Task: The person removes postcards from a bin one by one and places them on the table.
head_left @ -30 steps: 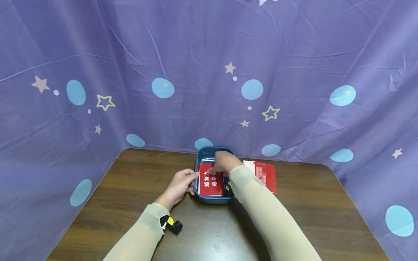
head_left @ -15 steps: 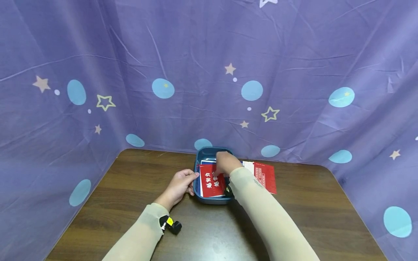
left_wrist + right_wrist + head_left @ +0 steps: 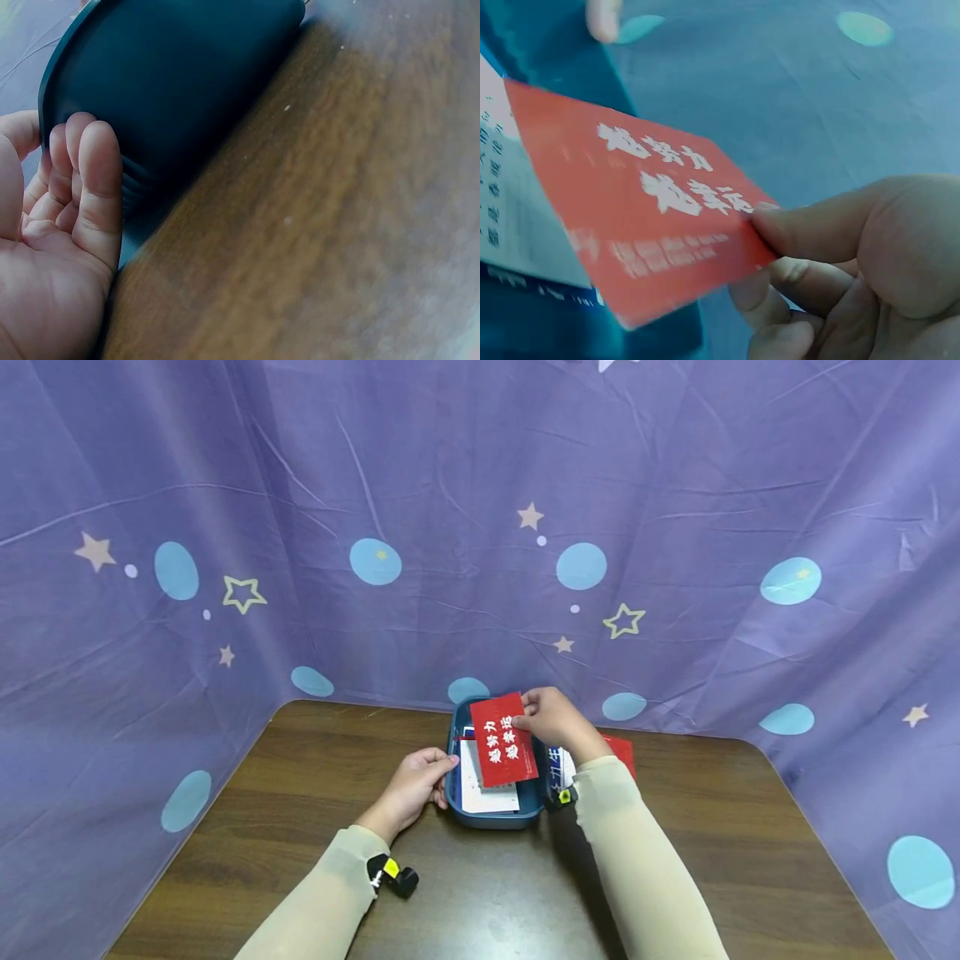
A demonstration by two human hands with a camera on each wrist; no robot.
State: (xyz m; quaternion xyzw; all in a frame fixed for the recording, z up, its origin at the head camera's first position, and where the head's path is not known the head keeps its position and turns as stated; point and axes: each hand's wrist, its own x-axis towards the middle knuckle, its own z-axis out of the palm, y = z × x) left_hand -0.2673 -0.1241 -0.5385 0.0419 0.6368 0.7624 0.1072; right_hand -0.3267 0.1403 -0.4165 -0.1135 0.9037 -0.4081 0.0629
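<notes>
Between thumb and fingers my right hand (image 3: 553, 718) pinches a red card (image 3: 501, 747) with white Chinese characters by its right edge, lifted over a dark blue plastic bin (image 3: 491, 820). In the right wrist view the red card (image 3: 652, 202) slants, its far end over the bin. A white card (image 3: 480, 789) with small print lies inside the bin, partly covered by the red one. At the bin's left side, my left hand (image 3: 412, 785) holds the rim, thumb on top. The left wrist view has its fingers (image 3: 99, 161) against the outer wall of the bin (image 3: 180, 67).
Right of the bin, a white card with blue characters (image 3: 558, 766) and another red card (image 3: 622, 752) lie on the wooden table (image 3: 712, 827), partly hidden by the right arm. A purple curtain (image 3: 450, 627) with stars stands close behind the bin.
My right hand has lifted the red card out of the bin and drawn it up and to the right, uncovering the white card beneath. The left hand stays at the rim.
</notes>
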